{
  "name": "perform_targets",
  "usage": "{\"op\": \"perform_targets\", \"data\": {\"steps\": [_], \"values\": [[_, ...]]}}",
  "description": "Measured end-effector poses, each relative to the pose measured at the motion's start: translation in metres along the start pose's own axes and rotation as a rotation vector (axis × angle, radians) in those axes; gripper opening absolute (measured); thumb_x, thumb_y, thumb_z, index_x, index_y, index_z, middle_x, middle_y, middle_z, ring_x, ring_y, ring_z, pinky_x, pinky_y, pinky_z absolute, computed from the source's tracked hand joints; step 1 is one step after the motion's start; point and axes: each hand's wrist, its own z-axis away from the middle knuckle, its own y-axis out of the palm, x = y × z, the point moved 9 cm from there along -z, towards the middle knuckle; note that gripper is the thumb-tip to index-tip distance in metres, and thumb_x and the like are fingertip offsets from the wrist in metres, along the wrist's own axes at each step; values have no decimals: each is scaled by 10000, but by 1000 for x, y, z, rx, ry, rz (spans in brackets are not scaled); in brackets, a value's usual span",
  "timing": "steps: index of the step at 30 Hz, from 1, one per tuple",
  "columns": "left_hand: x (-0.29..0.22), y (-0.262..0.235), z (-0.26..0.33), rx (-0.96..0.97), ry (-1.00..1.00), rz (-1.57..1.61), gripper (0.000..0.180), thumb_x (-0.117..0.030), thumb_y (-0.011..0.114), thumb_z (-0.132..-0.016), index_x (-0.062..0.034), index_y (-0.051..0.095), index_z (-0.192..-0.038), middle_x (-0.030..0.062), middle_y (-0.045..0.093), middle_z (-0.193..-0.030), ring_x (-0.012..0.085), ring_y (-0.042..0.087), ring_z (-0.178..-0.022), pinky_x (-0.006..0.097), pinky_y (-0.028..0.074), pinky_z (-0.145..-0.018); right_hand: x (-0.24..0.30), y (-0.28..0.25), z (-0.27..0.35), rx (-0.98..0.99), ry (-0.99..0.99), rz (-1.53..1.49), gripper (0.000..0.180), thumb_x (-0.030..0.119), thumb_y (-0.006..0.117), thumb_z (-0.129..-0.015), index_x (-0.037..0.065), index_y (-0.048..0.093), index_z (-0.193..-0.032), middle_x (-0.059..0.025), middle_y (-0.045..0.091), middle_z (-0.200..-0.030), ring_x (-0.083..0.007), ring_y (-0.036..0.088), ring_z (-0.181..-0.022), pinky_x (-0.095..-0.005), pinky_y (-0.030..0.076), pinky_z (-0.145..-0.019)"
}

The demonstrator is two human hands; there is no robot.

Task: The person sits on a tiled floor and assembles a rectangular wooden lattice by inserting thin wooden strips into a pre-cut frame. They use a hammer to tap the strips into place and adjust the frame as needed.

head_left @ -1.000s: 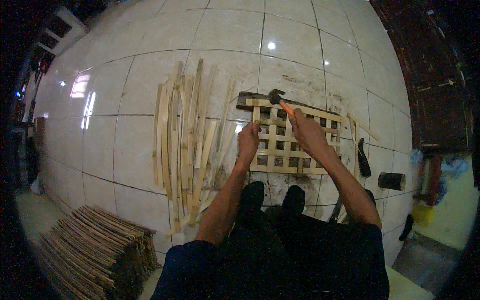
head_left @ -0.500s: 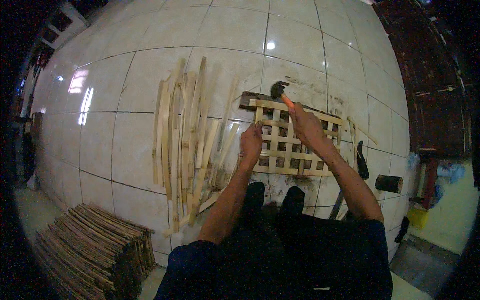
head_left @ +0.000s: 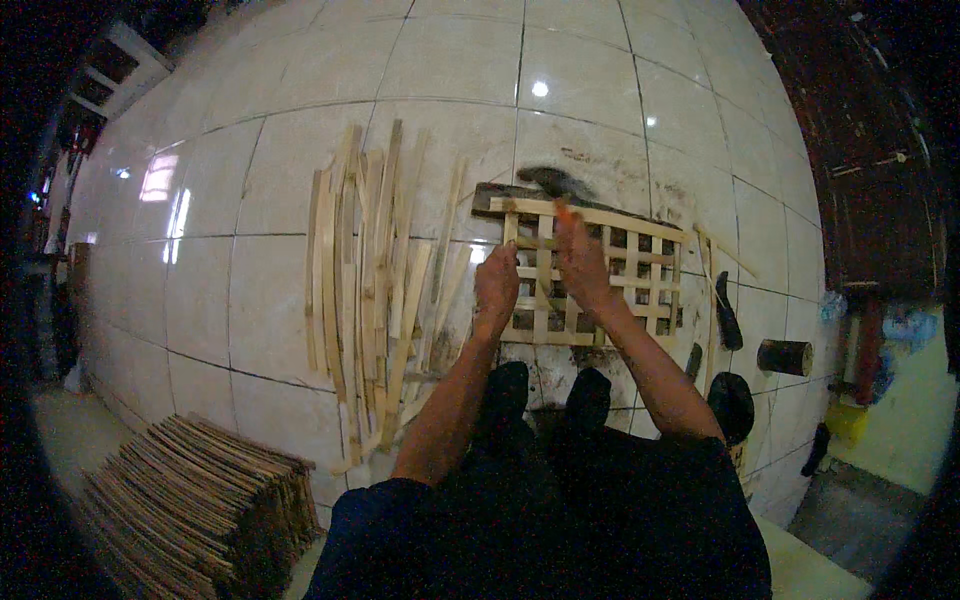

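Observation:
A lattice panel of pale, flat wooden strips (head_left: pixel 622 283) lies on the floor in front of my feet. Its far edge rests along a dark board (head_left: pixel 488 197). My left hand (head_left: pixel 497 288) is closed at the panel's far left corner, fingertips pinching the left-edge strip; anything smaller between them is hidden. In my right hand (head_left: pixel 585 262) is a hammer (head_left: pixel 566 214), gripped by its orange handle. The hammer's dark head is smeared by motion over the panel's far edge and the board.
Loose pale strips (head_left: pixel 352 270) lie in a bundle left of the panel. A tall stack of slatted wooden pieces (head_left: pixel 190 500) stands at lower left. On the right are a dark curved object (head_left: pixel 728 312), a dark cylinder (head_left: pixel 785 357) and a round black object (head_left: pixel 732 405).
My right hand and the hammer have moved left, closer to my left hand, and the hammer head is now blurred. A round black object has come into sight beside my right arm.

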Motion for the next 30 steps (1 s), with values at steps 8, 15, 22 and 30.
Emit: {"op": "perform_targets", "data": {"steps": [8, 15, 22, 30], "values": [[16, 17, -2, 50, -75, 291, 351, -270, 400, -980, -27, 652, -952, 158, 616, -795, 277, 619, -708, 415, 504, -676, -30, 8, 9, 131, -38, 102, 371, 355, 371, -997, 71, 476, -1211, -216, 623, -740, -435, 593, -648, -531, 447, -621], [-37, 7, 11, 379, -342, 672, 457, -380, 383, -1006, 13, 583, -885, 75, 602, -756, 200, 619, -744, 364, 522, -708, -42, -102, 121, -122, 127, 119, 341, 268, 449, -963, 48, 462, -1223, -217, 635, -835, -409, 612, -717, -488, 500, -620], [-23, 12, 2, 424, -419, 873, 494, -430, 402, -985, 22, 577, -1083, 155, 619, -988, 215, 636, -770, 360, 559, -675, -195, -136, 338, -477, 612, 335, 253, 314, 473, -959, 69, 507, -1013, -202, 600, -758, -385, 603, -659, -472, 443, -574], [-70, -28, -1, 421, -344, 1107, 412, -398, 400, -997, -22, 554, -1061, 97, 623, -935, 196, 639, -813, 376, 566, -666, -245, -114, 361, -159, 754, 427, 370, 348, 500, -947, 41, 531, -1152, -161, 602, -970, -329, 606, -893, -416, 499, -707]]}}
